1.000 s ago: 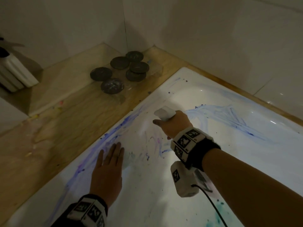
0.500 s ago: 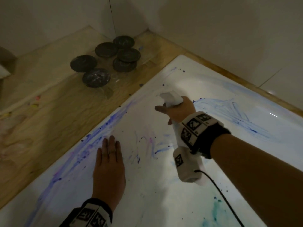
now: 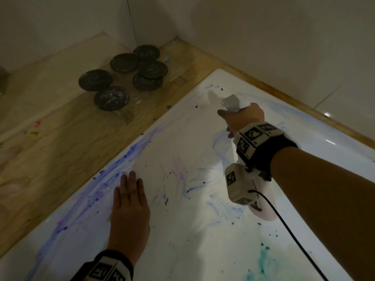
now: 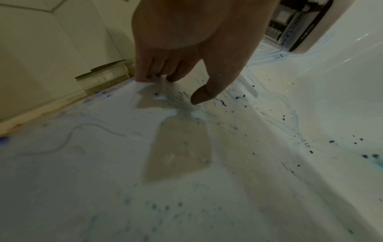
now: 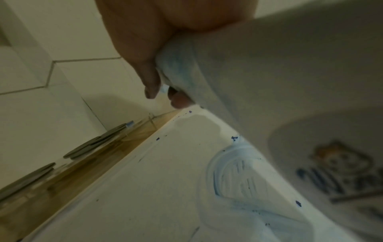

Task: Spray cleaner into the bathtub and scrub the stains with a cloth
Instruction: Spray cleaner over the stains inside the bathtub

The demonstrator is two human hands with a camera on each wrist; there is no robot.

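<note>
The white bathtub (image 3: 182, 151) carries blue and purple smears (image 3: 125, 159) along its left edge and teal spots (image 3: 263, 258) lower right. My right hand (image 3: 241, 118) grips a white spray bottle (image 3: 231, 102) by the neck, nozzle aimed toward the tub's far corner, its body (image 3: 263, 211) hanging under the wrist. In the right wrist view the right hand (image 5: 134, 41) wraps the bottle (image 5: 269, 65) above a bluish smear (image 5: 238, 172). My left hand (image 3: 129, 199) lies flat, fingers straight, on the tub surface. The left wrist view shows its fingertips (image 4: 145, 78) touching the stained white surface (image 4: 82, 163). No cloth shows.
A wooden ledge (image 3: 71, 138) borders the tub on the left and far sides. Several dark round discs (image 3: 125, 61) sit on it near the tiled wall corner (image 3: 129, 21); they show edge-on (image 5: 89, 145) in the right wrist view. A black cable (image 3: 294, 236) trails from the right wrist.
My right hand has carried the spray bottle farther away and to the right, toward the tub's far corner. The left hand stays flat in the same place.
</note>
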